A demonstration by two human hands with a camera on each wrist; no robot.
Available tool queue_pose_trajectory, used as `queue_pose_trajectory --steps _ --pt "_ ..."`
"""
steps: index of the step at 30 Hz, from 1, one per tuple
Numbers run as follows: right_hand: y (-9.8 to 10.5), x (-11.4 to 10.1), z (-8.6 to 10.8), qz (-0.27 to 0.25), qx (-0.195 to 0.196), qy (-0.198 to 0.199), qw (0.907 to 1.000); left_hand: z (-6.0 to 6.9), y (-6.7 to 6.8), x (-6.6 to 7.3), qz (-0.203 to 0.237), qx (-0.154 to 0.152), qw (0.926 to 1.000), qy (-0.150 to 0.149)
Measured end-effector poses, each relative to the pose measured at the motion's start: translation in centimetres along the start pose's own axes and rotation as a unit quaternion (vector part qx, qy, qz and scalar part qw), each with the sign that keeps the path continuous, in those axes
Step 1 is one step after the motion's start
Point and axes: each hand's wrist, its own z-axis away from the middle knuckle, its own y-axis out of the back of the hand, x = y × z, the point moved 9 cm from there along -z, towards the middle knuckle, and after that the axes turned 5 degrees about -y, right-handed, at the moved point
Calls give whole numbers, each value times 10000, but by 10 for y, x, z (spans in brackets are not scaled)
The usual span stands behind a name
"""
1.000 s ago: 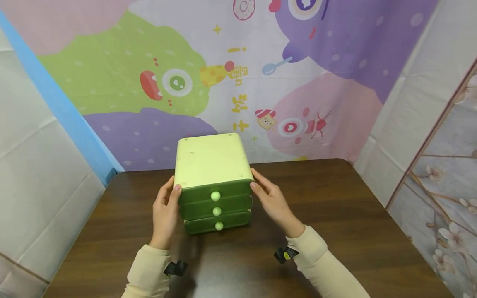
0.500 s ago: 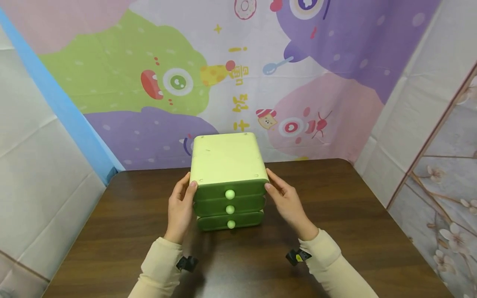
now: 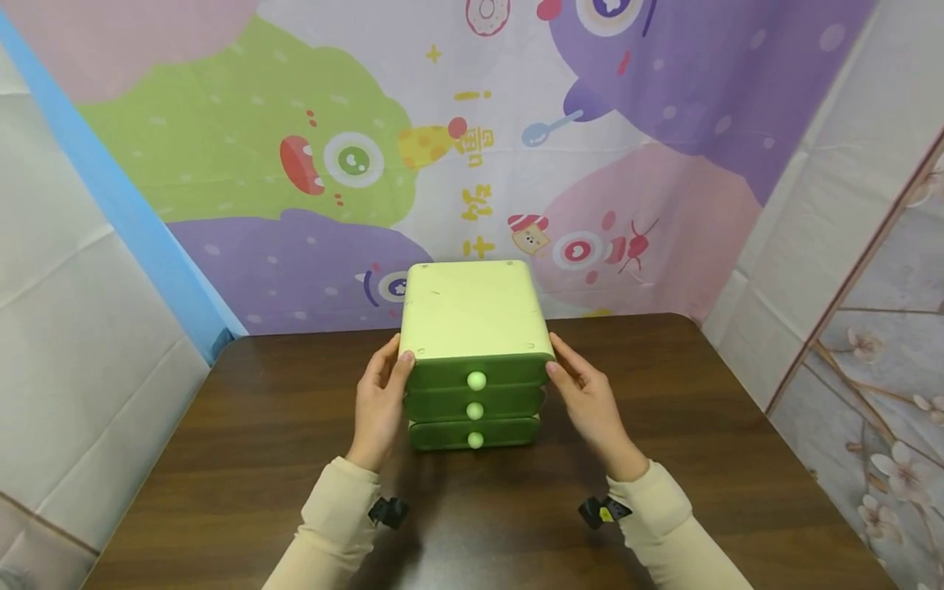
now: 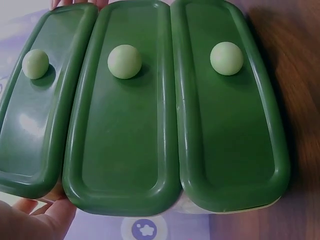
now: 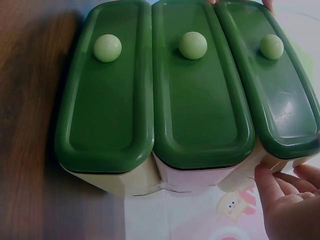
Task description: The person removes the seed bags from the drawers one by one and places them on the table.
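Box (image 3: 472,307), a pale green shell w/ 3 dk green drawers (image 3: 442,405), is mid-counter (image 3: 258,426), nr the back edge, fronts facing me. My L hand (image 3: 378,407) grips its upper L side, thumb at the front corner, fingers bent along the side wall; R hand (image 3: 597,411) does the same on the R. Both are part closed, w/ the box held between them. Can't tell if its base touches the counter or is just off it. Drawers are stacked in 3 tiers, all pushed in afaict, each w/ 1 round lt green knob (image 3: 477,380) mid-front. Top face has small round dots (image 3: 530,346) nr its corners, + a short dk mark. Cream sleeves (image 3: 342,496) on my arms, blk device (image 3: 388,512) at each wrist. Cartoon cloth (image 3: 339,123) hangs behind; flowered panel (image 3: 896,483) on the R.
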Motion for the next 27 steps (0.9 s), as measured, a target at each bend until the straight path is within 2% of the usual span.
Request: queue_pose_trajectory --steps 12,23,27 --pt "1 1 0 -129 -21 -52 9999 0 -4 -1 147 -11 9999 -50" --pt "4 -2 0 55 -6 -69 10000 -4 -5 0 133 -62 9999 -73" --pt "4 -5 1 86 -56 -121 9999 -5 -5 0 110 -177 9998 -7"
